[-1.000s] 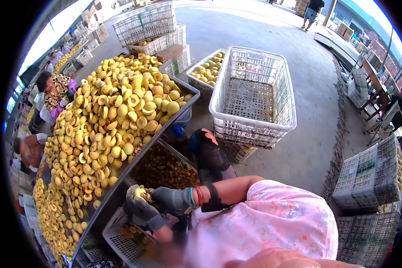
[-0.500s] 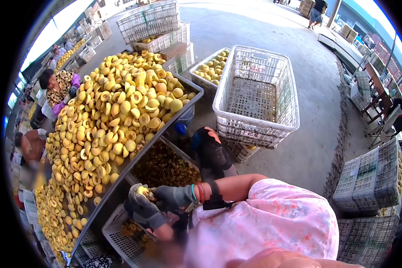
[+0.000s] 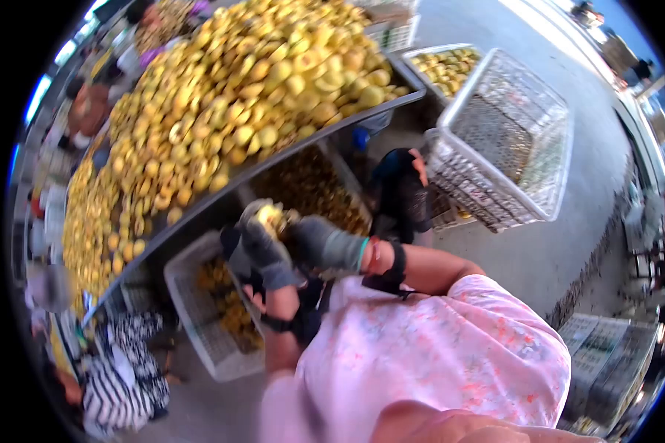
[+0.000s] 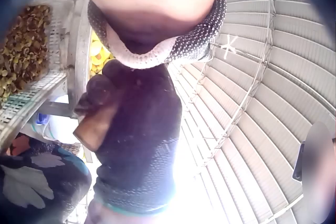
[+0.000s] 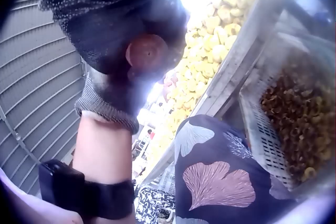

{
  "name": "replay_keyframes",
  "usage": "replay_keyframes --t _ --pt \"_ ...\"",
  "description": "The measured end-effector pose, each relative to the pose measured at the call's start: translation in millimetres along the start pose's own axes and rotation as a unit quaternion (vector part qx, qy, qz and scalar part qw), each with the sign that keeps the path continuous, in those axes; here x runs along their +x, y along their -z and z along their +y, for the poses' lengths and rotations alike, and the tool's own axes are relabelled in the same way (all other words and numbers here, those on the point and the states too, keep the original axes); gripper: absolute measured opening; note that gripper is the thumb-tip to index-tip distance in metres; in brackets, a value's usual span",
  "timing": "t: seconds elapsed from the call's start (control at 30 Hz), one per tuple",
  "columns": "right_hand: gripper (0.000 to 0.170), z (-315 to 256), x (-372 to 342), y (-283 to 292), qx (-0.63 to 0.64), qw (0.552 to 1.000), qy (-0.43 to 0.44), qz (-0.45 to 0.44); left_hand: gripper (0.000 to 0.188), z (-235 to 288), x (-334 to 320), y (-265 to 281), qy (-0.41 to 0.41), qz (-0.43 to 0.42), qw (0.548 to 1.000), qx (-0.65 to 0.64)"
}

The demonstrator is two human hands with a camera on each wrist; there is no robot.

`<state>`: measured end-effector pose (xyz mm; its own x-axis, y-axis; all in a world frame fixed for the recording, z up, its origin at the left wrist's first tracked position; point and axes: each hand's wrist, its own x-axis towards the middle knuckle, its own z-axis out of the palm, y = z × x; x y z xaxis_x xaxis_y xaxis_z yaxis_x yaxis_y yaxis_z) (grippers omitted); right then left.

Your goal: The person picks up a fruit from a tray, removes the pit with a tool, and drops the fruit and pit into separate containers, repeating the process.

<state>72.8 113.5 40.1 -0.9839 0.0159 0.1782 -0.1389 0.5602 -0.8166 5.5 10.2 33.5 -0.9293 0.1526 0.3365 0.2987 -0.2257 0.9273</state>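
Observation:
My left hand (image 3: pixel 266 247), in a dark grey knit glove, holds a yellow peach piece (image 3: pixel 273 218) up in its fingers. Right beside it, my gloved right hand (image 3: pixel 324 245) grips a tool by its wooden handle (image 4: pixel 96 129). The round end of that handle shows below the right fist in the right wrist view. The tool's working end is hidden between the two hands. Beyond them, a big heap of halved yellow peaches (image 3: pixel 222 118) covers a metal-edged table (image 3: pixel 222 193).
Under the table edge stands a crate of brown peach pits (image 3: pixel 325 184). A white crate (image 3: pixel 192 317) with some yellow-brown pieces is at my left. An upright white crate (image 3: pixel 495 173) stands to the right, near a crate of peaches (image 3: pixel 443 68). Other people sit around the table.
The head view has swung and blurred, so the heap and crates sit higher and further right. Both hands stay close together, the left still holding the peach piece.

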Motion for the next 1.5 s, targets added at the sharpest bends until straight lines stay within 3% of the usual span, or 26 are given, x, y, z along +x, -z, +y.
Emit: replay_keyframes --t 0.03,0.07,0.13,0.23,0.37,0.4,0.67,0.83,1.07,1.17,1.23,1.27,1.37,1.5 --pt "0.025 -2 0 -2 -0.028 1.0 -0.008 0.007 0.059 5 -2 -3 0.016 0.015 0.999 -0.035" --pt "0.027 5 1 -5 -0.095 0.993 -0.027 -0.057 0.056 8 -3 -7 0.035 0.02 0.993 -0.111" --pt "0.035 -28 -2 11 -0.083 0.995 -0.059 0.02 0.054 13 -4 -6 0.096 0.018 0.973 -0.211" --pt "0.036 -27 0 9 -0.077 0.997 -0.015 0.011 0.056 26 -6 -9 0.055 0.017 0.988 -0.142" --pt "0.033 -23 1 4 -0.025 0.998 -0.028 0.044 0.059 32 -7 -10 0.006 0.013 0.994 -0.108" --pt "0.031 -22 3 8 -0.058 0.998 0.006 0.001 0.06 30 -7 -9 0.005 0.01 0.995 -0.103" --pt "0.028 -21 4 5 -0.001 0.998 0.024 0.054 0.06 29 -6 -7 0.008 -0.007 0.992 -0.126" --pt "0.025 -22 7 7 0.015 0.998 0.034 0.048 0.058 27 -3 -5 -0.054 -0.016 0.995 -0.076" --pt "0.039 -6 4 3 0.212 0.974 0.072 -0.045 0.06 22 -1 4 -0.053 -0.044 0.996 -0.057" --pt "0.032 -25 3 23 0.35 0.92 -0.108 -0.14 0.058 19 -1 8 -0.063 -0.052 0.996 -0.032" --pt "0.03 -32 8 24 0.127 0.983 -0.061 -0.119 0.057 22 2 8 -0.078 -0.058 0.995 -0.007" --pt "0.029 -34 9 23 0.012 0.994 -0.036 -0.107 0.056 23 3 8 -0.085 -0.062 0.994 0.005" --pt "0.028 -34 6 21 0.101 0.993 -0.024 -0.059 0.057 19 0 8 -0.07 -0.053 0.996 -0.008" --pt "0.029 -26 6 16 0.021 0.997 0.009 -0.078 0.056 19 0 10 -0.058 -0.06 0.997 -0.01"
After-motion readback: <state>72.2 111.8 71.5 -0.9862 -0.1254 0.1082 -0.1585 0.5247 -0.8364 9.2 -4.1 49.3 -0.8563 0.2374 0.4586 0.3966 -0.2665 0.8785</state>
